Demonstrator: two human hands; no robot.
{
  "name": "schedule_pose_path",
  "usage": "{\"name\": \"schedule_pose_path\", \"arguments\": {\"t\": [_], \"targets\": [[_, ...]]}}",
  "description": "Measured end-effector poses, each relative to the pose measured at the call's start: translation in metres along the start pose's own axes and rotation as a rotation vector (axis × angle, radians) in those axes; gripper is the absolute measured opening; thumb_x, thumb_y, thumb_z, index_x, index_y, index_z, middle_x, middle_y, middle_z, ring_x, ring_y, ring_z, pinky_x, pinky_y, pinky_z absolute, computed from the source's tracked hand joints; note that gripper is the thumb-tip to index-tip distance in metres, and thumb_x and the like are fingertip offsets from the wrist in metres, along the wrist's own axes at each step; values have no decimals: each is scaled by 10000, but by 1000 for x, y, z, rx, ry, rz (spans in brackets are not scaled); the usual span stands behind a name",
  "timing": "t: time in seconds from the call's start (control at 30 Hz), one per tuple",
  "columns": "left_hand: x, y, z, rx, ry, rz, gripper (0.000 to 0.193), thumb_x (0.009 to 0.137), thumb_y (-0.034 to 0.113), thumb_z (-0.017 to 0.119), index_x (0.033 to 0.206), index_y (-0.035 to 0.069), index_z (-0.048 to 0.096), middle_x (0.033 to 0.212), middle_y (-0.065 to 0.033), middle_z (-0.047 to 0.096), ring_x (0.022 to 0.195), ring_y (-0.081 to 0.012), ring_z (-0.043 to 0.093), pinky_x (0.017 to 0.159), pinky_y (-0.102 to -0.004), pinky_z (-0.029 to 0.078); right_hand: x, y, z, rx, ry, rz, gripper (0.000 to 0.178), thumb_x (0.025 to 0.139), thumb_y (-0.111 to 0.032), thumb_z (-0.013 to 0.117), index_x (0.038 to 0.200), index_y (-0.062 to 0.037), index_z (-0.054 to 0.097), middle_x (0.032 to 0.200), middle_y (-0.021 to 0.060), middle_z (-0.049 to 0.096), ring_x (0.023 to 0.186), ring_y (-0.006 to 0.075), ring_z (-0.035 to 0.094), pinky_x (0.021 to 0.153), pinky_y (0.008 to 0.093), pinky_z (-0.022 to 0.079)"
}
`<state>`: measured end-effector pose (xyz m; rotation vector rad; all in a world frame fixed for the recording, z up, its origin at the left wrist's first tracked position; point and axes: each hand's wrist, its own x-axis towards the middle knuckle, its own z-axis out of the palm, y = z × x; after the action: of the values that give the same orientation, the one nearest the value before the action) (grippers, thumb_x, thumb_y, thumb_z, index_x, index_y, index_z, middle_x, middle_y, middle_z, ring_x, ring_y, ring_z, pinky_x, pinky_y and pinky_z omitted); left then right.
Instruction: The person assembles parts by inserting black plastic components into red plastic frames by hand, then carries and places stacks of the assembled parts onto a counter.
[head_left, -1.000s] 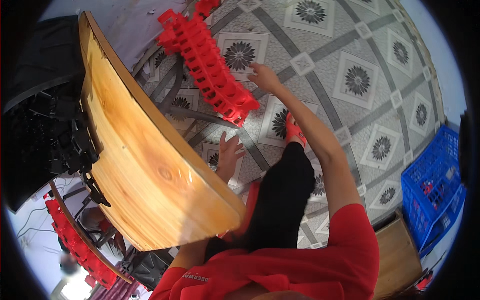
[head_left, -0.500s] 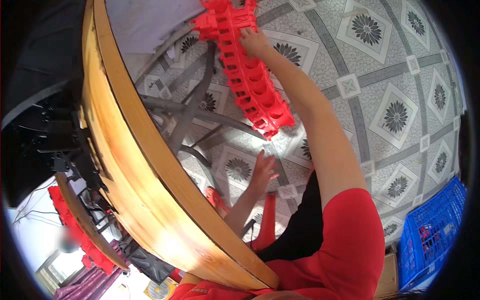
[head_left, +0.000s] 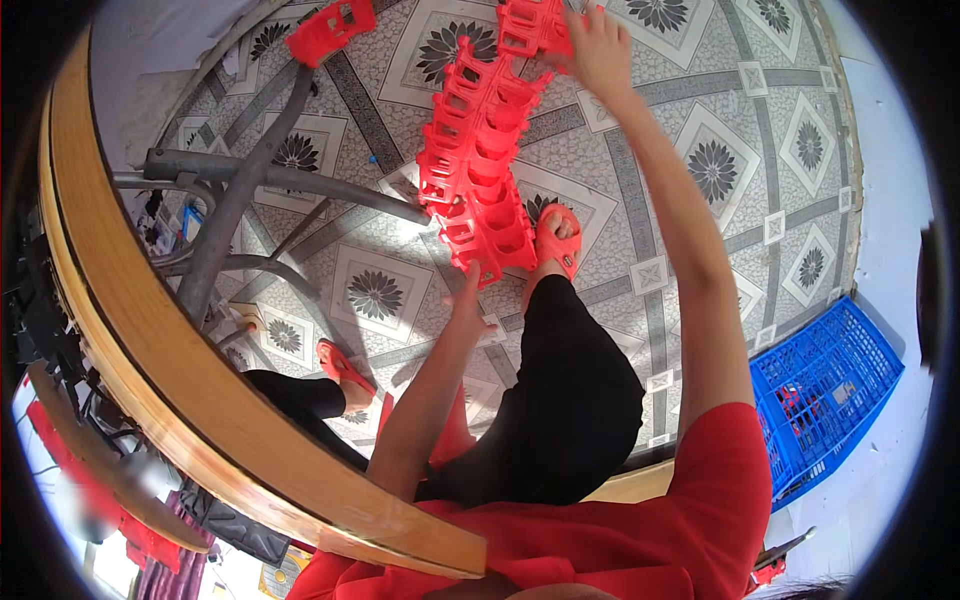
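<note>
A seated person in a red shirt leans over a long stack of red moulded plastic frames (head_left: pixel 478 165) lying on the patterned grey tile floor (head_left: pixel 700 170). The right hand (head_left: pixel 598 45) closes over the far end of the stack, fingers curled on the top pieces; how firmly it clamps cannot be told. The left hand (head_left: pixel 468 300) reaches down to the near end of the same stack, fingers spread apart and fingertips touching or just short of its lowest frame, gripping nothing. Just right of the left hand, a foot in a red slipper (head_left: pixel 556 240) rests beside the stack's near end. Left of both hands stand the grey metal legs (head_left: pixel 240 190) of a round wooden table (head_left: pixel 130 340). Well right of the right arm sits a blue plastic crate (head_left: pixel 820 390). A separate red plastic piece (head_left: pixel 330 30) lies far left of the right hand.
</note>
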<state>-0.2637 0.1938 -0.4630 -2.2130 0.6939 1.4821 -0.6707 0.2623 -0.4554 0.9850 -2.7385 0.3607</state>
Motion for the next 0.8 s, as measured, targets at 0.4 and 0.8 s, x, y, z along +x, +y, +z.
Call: {"name": "schedule_pose_path", "arguments": {"t": [0.4,0.8], "targets": [[37,9,-3,-245,-297,141,422,856,353,745,1168,137,560,1121,-135,590,1171,-347,506,953,-635,436,78,6,46,67,-654,59,866,736,-319,750,1445,-97,305,1138,188,676,1138,409,599,949,586,446],[25,18,-25,-167,-207,198,866,742,294,854,1365,318,252,1423,-89,413,1196,-408,499,915,-687,421,-76,84,1,250,-420,261,1029,598,-468,822,1444,-132,341,1102,188,656,1098,358,590,922,506,461]]}}
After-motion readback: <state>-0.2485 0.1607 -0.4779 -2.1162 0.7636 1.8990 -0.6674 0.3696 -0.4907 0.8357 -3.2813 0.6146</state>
